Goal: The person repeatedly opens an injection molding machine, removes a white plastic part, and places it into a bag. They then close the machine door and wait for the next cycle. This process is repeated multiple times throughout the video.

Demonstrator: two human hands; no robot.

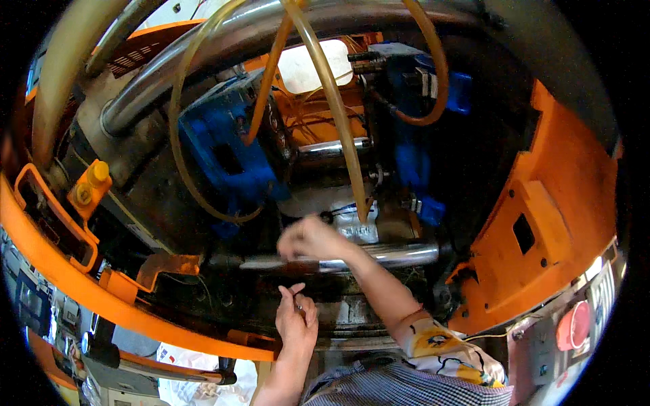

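Note:
My right hand (308, 239) reaches in over a shiny horizontal metal bar (399, 254) inside a large machine. Its fingers curl downward but are smeared by motion, so whether they hold anything does not show. Below and a little to the left, my left hand (296, 318) is raised with bent fingers and the thumb close to the forefinger. A tiny shiny spot shows at those fingers; I cannot make out what it is. Beyond the right hand lies a silvery, crumpled-looking piece (357, 223), beneath the end of a yellowish hose (332, 88).
Blue machine blocks (227, 145) flank the opening, with looping hoses above. Orange guards curve along the left (101, 281) and right (569, 196). A thick metal bar (223, 51) crosses the top. A white plastic bag (203, 379) lies lower left, and a pink tub (573, 325) stands far right.

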